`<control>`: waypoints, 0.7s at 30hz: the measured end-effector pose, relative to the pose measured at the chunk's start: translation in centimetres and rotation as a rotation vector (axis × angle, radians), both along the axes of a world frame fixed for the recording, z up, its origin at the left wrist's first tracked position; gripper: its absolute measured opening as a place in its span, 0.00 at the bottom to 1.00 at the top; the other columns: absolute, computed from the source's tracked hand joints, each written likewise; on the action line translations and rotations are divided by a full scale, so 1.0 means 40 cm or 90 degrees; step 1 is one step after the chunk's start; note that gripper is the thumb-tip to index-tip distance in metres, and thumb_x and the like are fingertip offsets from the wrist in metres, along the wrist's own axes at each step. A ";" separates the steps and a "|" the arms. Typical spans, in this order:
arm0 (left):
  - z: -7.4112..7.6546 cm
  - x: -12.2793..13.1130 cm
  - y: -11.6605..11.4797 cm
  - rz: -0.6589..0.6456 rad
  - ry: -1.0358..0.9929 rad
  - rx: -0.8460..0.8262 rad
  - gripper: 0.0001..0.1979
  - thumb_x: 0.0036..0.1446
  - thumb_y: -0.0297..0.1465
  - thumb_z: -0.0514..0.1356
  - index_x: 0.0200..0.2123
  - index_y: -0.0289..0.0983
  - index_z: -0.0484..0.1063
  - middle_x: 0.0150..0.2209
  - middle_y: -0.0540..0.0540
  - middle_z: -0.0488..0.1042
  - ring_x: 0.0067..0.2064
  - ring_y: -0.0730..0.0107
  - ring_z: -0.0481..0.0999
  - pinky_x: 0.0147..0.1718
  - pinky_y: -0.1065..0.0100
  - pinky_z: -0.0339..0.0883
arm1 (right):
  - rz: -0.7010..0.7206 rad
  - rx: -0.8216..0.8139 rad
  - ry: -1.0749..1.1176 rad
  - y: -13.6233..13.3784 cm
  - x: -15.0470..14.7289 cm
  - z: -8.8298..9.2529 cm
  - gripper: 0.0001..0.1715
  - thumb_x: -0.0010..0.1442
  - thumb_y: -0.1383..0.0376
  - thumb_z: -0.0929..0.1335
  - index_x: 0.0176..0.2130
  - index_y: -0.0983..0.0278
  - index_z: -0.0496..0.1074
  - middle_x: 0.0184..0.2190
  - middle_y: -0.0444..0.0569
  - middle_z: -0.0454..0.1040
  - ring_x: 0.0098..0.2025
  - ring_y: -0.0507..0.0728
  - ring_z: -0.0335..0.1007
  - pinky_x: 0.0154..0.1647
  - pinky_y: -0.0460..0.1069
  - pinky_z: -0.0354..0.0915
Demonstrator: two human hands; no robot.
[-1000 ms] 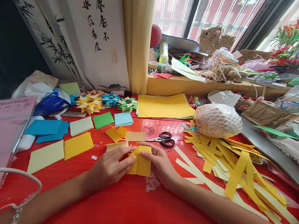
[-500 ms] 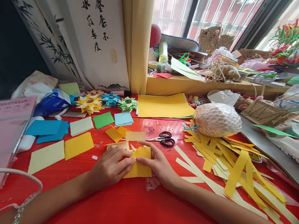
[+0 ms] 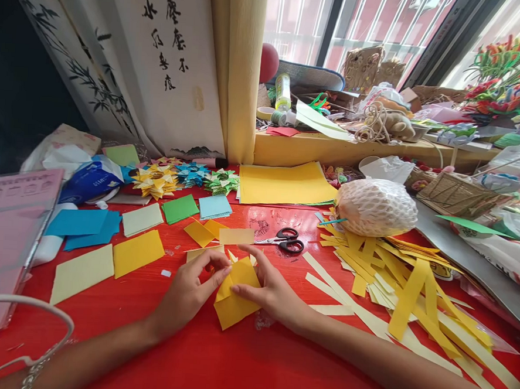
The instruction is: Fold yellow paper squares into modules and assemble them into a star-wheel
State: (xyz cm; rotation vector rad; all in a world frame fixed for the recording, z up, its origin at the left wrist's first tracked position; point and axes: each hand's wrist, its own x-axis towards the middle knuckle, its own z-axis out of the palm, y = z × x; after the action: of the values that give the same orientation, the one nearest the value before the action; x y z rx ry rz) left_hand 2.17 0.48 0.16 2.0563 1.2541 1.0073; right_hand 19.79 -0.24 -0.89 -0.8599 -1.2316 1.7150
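Note:
A folded sheet of yellow paper [image 3: 236, 310] is between my two hands, above the red table. My right hand [image 3: 276, 289] grips its right side, the thumb flat on top and the fingers behind. At the upper left edge, my left hand [image 3: 188, 290] pinches the paper with thumb and forefinger, the other fingers curled. Slanted creases run across the paper's upper part. Just beyond the hands lie small yellow cards [image 3: 199, 233], a cream card [image 3: 236, 236] and black-handled scissors [image 3: 289, 240]. Pale folded points show behind the paper, partly hidden.
Yellow and cream paper strips [image 3: 429, 310] spread on the right, beside a fruit in a white foam net [image 3: 376, 207]. On the left lie blue cards [image 3: 77, 224], a yellow card [image 3: 138, 253] and a pale card [image 3: 83, 273]. Folded paper stars [image 3: 157, 180] and large yellow sheets [image 3: 287, 183] sit behind.
The yellow paper has turned, its lower edge now slanting and nearer to me. My left hand has drawn slightly back left, and my right thumb lies lower on the sheet.

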 end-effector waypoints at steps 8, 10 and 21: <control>-0.014 -0.005 -0.011 0.034 -0.051 -0.019 0.05 0.58 0.33 0.53 0.32 0.39 0.65 0.31 0.49 0.69 0.34 0.71 0.70 0.26 0.74 0.64 | 0.043 0.028 -0.053 0.000 -0.001 0.006 0.37 0.49 0.62 0.70 0.56 0.54 0.55 0.35 0.45 0.68 0.35 0.53 0.67 0.33 0.47 0.64; -0.014 -0.005 -0.013 0.032 -0.047 -0.011 0.04 0.58 0.32 0.53 0.32 0.39 0.64 0.31 0.50 0.68 0.33 0.72 0.69 0.27 0.74 0.64 | 0.052 0.032 -0.047 0.001 -0.002 0.005 0.38 0.49 0.62 0.71 0.56 0.54 0.54 0.36 0.44 0.69 0.35 0.53 0.67 0.33 0.47 0.64; -0.017 0.002 -0.009 -0.013 -0.107 -0.044 0.06 0.58 0.33 0.54 0.38 0.40 0.65 0.33 0.50 0.69 0.35 0.73 0.71 0.32 0.73 0.69 | -0.002 -0.028 -0.054 0.010 -0.002 -0.006 0.16 0.52 0.56 0.68 0.35 0.66 0.70 0.30 0.46 0.71 0.30 0.51 0.66 0.30 0.45 0.61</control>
State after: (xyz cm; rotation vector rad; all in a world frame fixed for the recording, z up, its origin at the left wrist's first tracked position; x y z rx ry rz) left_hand 2.23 0.11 -0.50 1.8859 1.1634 1.0887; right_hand 19.71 0.14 -1.15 -0.9695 -1.2512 1.7237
